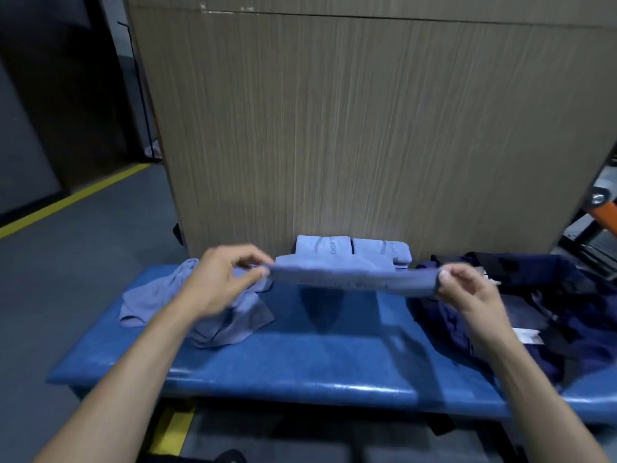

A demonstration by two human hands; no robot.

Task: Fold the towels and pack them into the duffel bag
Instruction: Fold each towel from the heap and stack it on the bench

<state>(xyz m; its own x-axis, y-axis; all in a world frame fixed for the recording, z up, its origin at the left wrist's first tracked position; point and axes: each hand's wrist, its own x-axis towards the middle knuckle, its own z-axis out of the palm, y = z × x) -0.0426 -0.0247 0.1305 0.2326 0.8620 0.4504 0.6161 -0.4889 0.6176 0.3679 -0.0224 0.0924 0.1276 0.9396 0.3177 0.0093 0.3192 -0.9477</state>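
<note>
A light blue towel (350, 277), folded into a flat strip, hangs stretched in the air above the blue bench. My left hand (220, 279) pinches its left end and my right hand (467, 289) pinches its right end. Two folded towels (354, 250) lie side by side at the back of the bench against the panel. Crumpled unfolded towels (160, 302) lie at the left, partly under my left forearm. The dark navy duffel bag (541, 302) sits open at the right end of the bench.
The padded blue bench (300, 362) runs across the view. A tall wood-grain panel (367, 128) stands right behind it. Grey floor with a yellow line (73, 198) lies to the left. An orange metal frame (604, 208) shows at the far right.
</note>
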